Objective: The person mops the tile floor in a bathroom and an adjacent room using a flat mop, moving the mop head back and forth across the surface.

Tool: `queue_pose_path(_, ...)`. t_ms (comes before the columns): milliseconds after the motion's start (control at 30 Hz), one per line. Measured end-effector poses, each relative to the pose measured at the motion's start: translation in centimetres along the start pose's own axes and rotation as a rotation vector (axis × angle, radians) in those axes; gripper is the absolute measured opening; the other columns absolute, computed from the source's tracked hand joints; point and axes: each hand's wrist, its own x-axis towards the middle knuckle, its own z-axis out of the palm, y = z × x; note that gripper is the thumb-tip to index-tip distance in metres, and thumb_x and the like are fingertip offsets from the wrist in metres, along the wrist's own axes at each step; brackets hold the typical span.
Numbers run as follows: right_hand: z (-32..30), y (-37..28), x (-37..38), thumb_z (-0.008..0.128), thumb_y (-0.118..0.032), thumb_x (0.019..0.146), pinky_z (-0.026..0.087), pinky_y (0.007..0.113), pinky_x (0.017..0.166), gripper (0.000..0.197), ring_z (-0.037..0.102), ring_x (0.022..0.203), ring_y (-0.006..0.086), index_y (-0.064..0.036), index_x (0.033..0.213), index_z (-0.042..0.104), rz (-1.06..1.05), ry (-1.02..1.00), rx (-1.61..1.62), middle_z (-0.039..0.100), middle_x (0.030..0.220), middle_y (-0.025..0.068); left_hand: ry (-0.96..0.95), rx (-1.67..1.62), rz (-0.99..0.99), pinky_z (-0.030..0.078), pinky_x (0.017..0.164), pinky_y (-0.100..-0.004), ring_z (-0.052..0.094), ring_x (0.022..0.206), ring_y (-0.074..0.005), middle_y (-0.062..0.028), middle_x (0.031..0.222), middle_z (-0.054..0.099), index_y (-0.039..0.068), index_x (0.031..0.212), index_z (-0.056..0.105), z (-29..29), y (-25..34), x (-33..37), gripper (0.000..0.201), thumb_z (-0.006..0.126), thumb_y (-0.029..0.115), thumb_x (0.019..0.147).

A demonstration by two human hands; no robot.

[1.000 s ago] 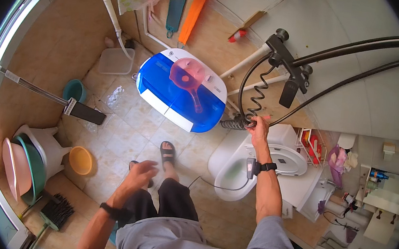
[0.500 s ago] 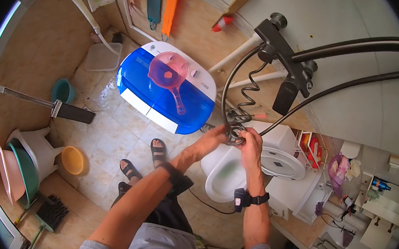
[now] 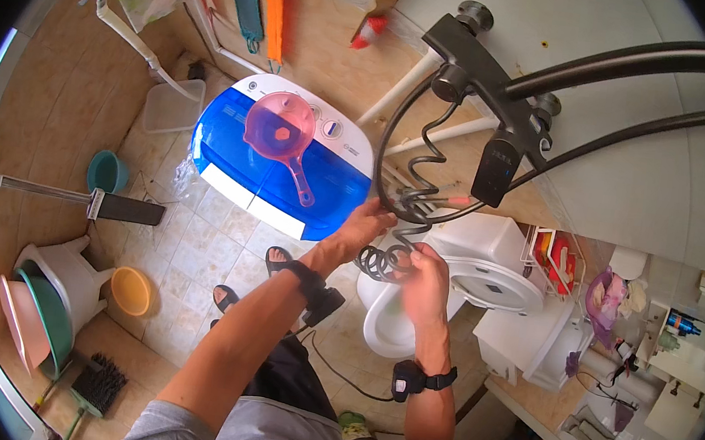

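A black coiled hose (image 3: 428, 152) hangs in spirals from the dark wall-mounted shower mixer (image 3: 473, 54). My right hand (image 3: 425, 281) is closed around its lower coils, with more loops sticking out to the left over the toilet. Higher and to the left, my left hand (image 3: 362, 228) has its fingers closed at the smooth black shower hose (image 3: 387, 151), where it loops down beside the coils. The exact grip of the left fingertips is partly hidden. A black spray head (image 3: 495, 168) sits on the mixer's near side.
A blue-and-white washing machine (image 3: 228, 177) with a pink ladle (image 3: 281, 127) on its lid stands left of my hands. Below them is a white toilet (image 3: 397, 328) with its lid raised. Basins (image 3: 42, 316), a stool and a yellow bowl (image 3: 132, 291) are at the left; a sink cabinet (image 3: 529, 342) is at the right.
My right hand has moved down, drawing the coils lower, and the bunched loops have spread out. My left hand has shifted slightly left, apart from the right. The view has shifted a little.
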Motion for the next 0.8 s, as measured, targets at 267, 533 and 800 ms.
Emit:
queue_pose_path(267,1.1,-0.7,-0.8,0.047,-0.018,0.079,0.048,0.031,0.06,0.025,0.05,0.061,0.0131,0.0027,0.092,0.05,0.228,-0.245,0.094,0.052,0.073,0.0043,0.132,0.376,-0.052,0.041,0.079,-0.0296,0.052,0.091,-0.0191,-0.0113,0.098,0.058,-0.002,0.111,0.053,-3.6,-4.4,-1.6,0.042,0.06,0.024,0.078)
queue_pose_path(533,4.3,-1.9,-2.5,0.044,-0.023,0.082,0.035,0.032,0.053,0.028,0.043,0.057,0.0173,-0.0004,0.094,0.054,0.374,-0.501,0.135,0.045,0.061,0.0054,0.091,1.055,0.358,0.048,0.075,-0.0335,0.06,0.087,-0.0245,-0.0124,0.09,0.061,0.005,0.107,0.053,-10.6,-13.1,-7.8,0.052,0.076,0.007,0.06)
queue_pose_path(800,6.4,-3.4,-4.3,0.044,-0.022,0.083,0.032,0.027,0.046,0.029,0.042,0.054,0.0138,0.0049,0.09,0.051,0.518,-0.721,0.432,0.042,0.06,0.0026,0.267,-0.895,-0.474,0.05,0.066,-0.0382,0.057,0.077,-0.0261,-0.0138,0.08,0.055,0.0,0.088,0.049,-9.0,-13.1,-8.6,0.027,0.065,0.016,0.073)
